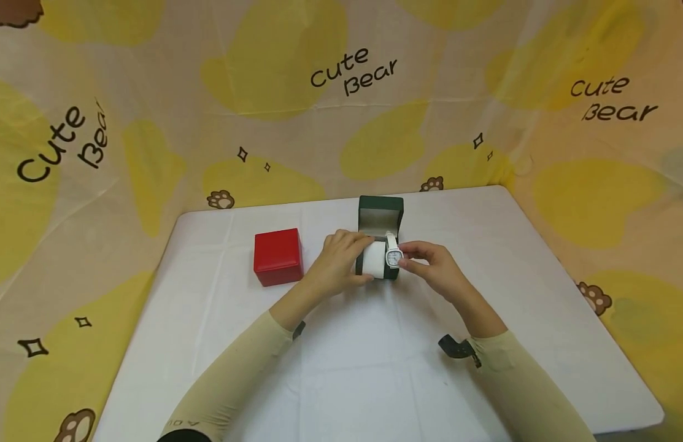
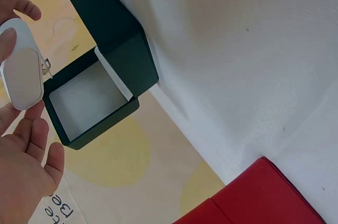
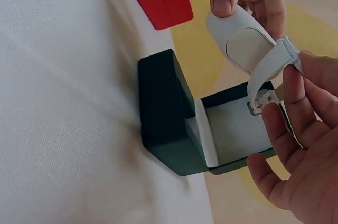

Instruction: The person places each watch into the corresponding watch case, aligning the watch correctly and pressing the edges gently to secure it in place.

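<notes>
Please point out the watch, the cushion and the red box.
White watch (image 1: pixel 394 258), head view: its dial.
White cushion (image 2: pixel 24 78), left wrist view: its outlined flat end.
Red box (image 1: pixel 277 253), head view: the top of its lid.

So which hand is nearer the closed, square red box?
Left. The left hand is just right of the red box, gripping a rounded white cushion; the right hand is farther right, pinching a white-strapped watch.

"cute bear" 3 times on backdrop (image 1: pixel 341 132), unclear sleeve letters (image 1: pixel 183 423)
</notes>
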Tool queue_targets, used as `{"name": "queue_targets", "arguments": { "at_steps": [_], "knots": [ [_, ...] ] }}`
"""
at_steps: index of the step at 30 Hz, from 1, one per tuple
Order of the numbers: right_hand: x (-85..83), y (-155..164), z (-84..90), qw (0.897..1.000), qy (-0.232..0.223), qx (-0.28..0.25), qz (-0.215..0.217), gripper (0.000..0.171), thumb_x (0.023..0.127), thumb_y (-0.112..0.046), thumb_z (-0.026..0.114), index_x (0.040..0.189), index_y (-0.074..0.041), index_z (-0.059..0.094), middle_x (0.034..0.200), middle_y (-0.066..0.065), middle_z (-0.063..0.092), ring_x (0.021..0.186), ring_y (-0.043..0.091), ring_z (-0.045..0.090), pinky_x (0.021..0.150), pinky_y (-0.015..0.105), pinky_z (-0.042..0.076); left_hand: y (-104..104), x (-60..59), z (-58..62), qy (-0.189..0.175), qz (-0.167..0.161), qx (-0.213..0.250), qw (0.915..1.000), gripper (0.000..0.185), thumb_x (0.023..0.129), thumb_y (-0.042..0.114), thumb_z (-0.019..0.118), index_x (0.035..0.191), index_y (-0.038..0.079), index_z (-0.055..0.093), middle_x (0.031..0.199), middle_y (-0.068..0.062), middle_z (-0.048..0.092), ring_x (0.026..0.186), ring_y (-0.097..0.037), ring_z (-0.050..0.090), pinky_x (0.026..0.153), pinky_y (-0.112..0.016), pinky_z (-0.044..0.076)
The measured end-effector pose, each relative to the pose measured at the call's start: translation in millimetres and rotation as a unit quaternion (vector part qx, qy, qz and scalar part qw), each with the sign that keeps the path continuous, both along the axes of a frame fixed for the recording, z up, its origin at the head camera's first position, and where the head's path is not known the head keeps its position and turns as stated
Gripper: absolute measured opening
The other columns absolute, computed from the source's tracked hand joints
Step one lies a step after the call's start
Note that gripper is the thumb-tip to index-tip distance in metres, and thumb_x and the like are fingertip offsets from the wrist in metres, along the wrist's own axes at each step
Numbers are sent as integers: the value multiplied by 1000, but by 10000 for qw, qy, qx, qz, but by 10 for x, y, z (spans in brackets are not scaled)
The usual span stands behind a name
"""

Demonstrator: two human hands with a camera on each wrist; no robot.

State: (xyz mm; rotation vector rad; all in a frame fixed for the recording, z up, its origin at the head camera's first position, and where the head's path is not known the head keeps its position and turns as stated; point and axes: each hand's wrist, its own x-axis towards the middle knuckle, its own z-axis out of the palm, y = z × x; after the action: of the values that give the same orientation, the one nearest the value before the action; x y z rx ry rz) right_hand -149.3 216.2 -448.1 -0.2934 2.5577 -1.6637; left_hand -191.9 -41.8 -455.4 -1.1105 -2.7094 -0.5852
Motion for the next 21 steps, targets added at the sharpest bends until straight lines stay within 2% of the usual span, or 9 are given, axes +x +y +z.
{"name": "queue_targets", "arguments": {
  "at_steps": [7,15,21],
  "knots": [
    [-15,-41,17,9998,52,106,146,35,94,-18,75,126,-4,70,113,12,73,119,33,62,94,43,52,27,51,48,213,-174,-111,9996,78,80,41,87,145,13,54,141,-4,57,128,-23,46,105,-44,38],
    [-28,-63,86,9993,89,312,196,31,95,-21,75,121,-5,73,113,9,75,119,31,62,97,49,50,41,73,71,400,-206,-181,9988,79,79,43,88,144,12,56,139,-3,59,126,-22,46,105,-44,39],
    [-48,-65,113,9991,151,370,113,27,95,-23,75,115,-5,75,113,9,75,120,30,61,101,52,48,44,67,57,603,-310,-63,9977,79,78,44,89,143,12,57,138,-4,60,125,-22,48,102,-43,40]
  ]
}}
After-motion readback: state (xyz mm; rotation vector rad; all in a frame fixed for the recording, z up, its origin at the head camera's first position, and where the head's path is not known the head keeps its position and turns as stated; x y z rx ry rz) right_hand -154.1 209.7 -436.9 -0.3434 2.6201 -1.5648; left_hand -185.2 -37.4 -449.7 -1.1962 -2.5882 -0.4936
